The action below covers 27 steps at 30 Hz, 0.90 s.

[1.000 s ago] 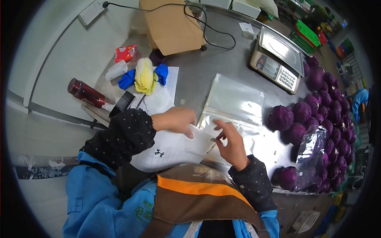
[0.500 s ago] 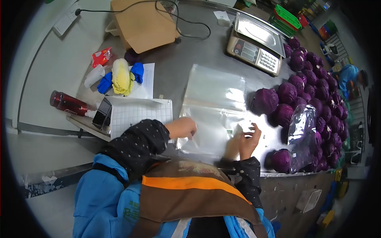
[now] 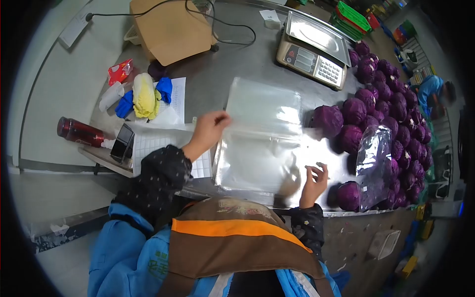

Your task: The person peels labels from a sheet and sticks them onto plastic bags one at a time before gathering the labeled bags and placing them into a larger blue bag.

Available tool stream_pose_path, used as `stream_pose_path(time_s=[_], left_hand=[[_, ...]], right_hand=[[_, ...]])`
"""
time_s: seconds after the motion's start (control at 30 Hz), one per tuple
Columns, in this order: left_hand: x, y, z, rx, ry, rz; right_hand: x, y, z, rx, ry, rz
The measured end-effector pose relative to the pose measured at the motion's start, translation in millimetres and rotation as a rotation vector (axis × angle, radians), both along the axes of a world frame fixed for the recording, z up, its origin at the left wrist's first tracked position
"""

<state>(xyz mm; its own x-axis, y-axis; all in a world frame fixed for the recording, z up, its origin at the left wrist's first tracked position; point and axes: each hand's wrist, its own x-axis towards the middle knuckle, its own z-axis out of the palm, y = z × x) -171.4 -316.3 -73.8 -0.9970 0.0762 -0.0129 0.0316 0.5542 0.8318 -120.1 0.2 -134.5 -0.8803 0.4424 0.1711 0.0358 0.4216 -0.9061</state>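
My left hand point(image 3: 210, 129) is closed in a pinch at the left side of the clear plastic bags point(image 3: 260, 161), its fingertips at the edge of the film. The bags lie flat in a stack on the metal table in front of me, glossy with reflections. Beyond the stack's lower right side, my right hand point(image 3: 315, 184) is raised with fingers loosely bent and apart. I make out nothing held in it. Close by on the right are a purple cabbage point(image 3: 349, 196) and a crumpled clear plastic bag point(image 3: 373, 161).
A large heap of purple cabbages point(image 3: 398, 106) covers the right side. At the back stand a scale point(image 3: 314, 54) and a cardboard box point(image 3: 170, 32). To the left are a napa cabbage point(image 3: 145, 96), paper sheets point(image 3: 200, 166), a phone point(image 3: 121, 143) and a red bottle point(image 3: 79, 131). A person point(image 3: 433, 91) is far right.
My left hand has moved up and left, from the bags' lower left part to beside their middle. My right hand has shifted slightly down, away from the bags. The view has shifted a little.
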Motion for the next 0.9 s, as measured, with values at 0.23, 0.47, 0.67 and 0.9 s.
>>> stream_pose_path(time_s=[0.23,0.47,0.67,0.9], left_hand=[[33.5,4.1,-69.3,-0.324,-0.081,-0.630],[-3.9,1.7,10.9,0.044,0.017,-0.040],[35.6,14.3,-52.2,-0.239,0.079,-0.527],[-7.6,11.6,-82.4,-0.102,-0.153,-0.658]], right_hand=[[-12.6,-52.7,-2.8,0.350,-0.207,0.220],[-19.3,7.1,-17.9,-0.041,-0.046,0.013],[-7.6,-44.9,-16.3,0.533,0.086,0.324],[-23.6,7.3,-26.6,-0.197,-0.052,0.072]])
